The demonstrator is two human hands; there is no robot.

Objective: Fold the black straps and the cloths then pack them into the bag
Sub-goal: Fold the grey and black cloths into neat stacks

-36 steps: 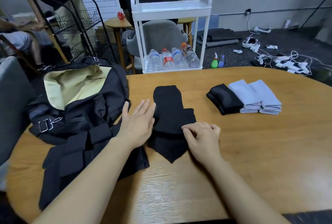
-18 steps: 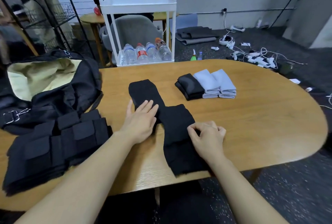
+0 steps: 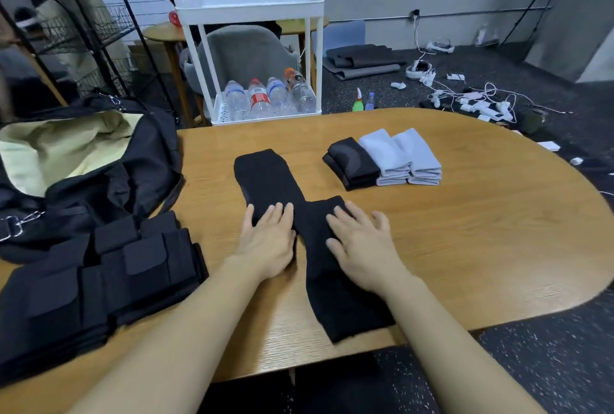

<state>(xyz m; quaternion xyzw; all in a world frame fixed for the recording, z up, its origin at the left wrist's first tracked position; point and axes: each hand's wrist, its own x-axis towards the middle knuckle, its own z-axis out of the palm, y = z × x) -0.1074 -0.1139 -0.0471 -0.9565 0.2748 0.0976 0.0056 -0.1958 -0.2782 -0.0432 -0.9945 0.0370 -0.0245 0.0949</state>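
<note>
Both hands, left hand [image 3: 268, 241] and right hand [image 3: 362, 244], lay spread flat on the black cloth [image 3: 299, 214] at frame centre, seemingly pressing it to the bench [image 3: 465, 231].

On the table [image 3: 465, 247], bag [image 3: 99, 181] left, strap [image 3: 275, 177] centre, 3 folded cloths [image 3: 385, 158] right.

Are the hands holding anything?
No. Both the left hand and right hand lie flat with straight fingers on the black cloth, pressing its middle.
</note>
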